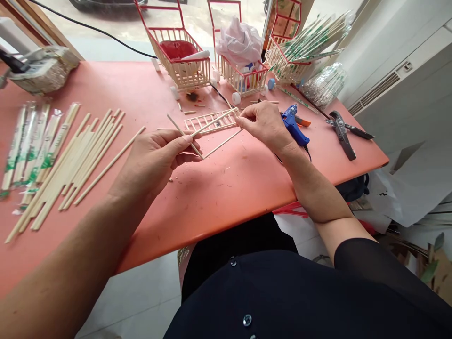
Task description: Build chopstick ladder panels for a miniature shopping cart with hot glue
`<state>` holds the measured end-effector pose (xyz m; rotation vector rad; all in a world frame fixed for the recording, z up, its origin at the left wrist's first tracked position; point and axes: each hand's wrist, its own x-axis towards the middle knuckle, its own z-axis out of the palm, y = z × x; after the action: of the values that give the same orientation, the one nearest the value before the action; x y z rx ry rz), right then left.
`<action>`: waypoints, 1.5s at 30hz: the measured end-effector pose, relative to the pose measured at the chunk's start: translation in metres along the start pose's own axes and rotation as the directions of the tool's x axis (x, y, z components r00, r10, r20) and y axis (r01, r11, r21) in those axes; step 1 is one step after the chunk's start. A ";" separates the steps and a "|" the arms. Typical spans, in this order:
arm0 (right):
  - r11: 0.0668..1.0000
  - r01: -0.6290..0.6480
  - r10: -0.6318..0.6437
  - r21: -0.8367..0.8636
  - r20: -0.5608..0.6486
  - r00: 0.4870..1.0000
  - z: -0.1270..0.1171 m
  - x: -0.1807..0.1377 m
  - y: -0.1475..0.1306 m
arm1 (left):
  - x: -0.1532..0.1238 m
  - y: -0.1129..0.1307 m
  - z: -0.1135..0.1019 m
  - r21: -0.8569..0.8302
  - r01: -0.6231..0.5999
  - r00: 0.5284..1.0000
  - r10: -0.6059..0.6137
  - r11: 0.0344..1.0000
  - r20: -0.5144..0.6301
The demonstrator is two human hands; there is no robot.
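Note:
Over the table I hold a frame of thin wooden chopsticks (223, 142), its sticks joined or crossing at angles. My left hand (155, 153) is closed on its left end, thumb on top, where one stick crosses the others. At the right end, my right hand (264, 123) pinches the frame between thumb and fingertips; the exact contact is partly hidden by the fingers. Just behind the frame, a ladder-like panel of short sticks (189, 125) lies flat on the table. A blue glue gun (295, 126) lies beside my right wrist.
Loose chopsticks (90, 155) and wrapped chopsticks (35, 141) lie left on the pink table (169, 212). Along the back stand small stick carts, one holding something red (178, 49), one a white bag (242, 40), one wrapped chopsticks (314, 40). Black-handled cutters (342, 132) lie right.

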<state>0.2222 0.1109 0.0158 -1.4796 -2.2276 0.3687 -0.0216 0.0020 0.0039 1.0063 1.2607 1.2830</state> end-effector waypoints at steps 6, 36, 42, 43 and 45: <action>1.000 0.013 -0.013 -0.011 -0.003 1.000 0.003 0.001 0.001 | -0.001 0.004 0.002 -0.022 0.018 1.000 -0.018 1.000 0.011; 0.999 0.045 -0.046 -0.024 -0.034 0.998 0.012 0.004 0.011 | 0.001 -0.001 0.000 0.018 0.013 1.000 -0.013 1.000 0.001; 0.999 0.035 -0.035 -0.008 -0.033 0.999 0.011 0.004 0.007 | 0.003 0.000 0.000 0.024 0.033 0.999 -0.033 0.999 -0.002; 1.000 0.027 -0.028 -0.013 -0.027 0.999 0.011 0.004 0.006 | 0.003 0.000 0.001 0.026 0.035 0.999 -0.035 0.999 -0.002; 1.000 0.016 -0.016 -0.022 -0.022 1.000 0.010 0.004 0.005 | 0.003 0.000 0.001 0.029 0.035 0.999 -0.035 0.999 -0.004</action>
<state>0.2199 0.1164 0.0051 -1.4692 -2.2320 0.3226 -0.0212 0.0046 0.0033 0.9988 1.2980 1.2429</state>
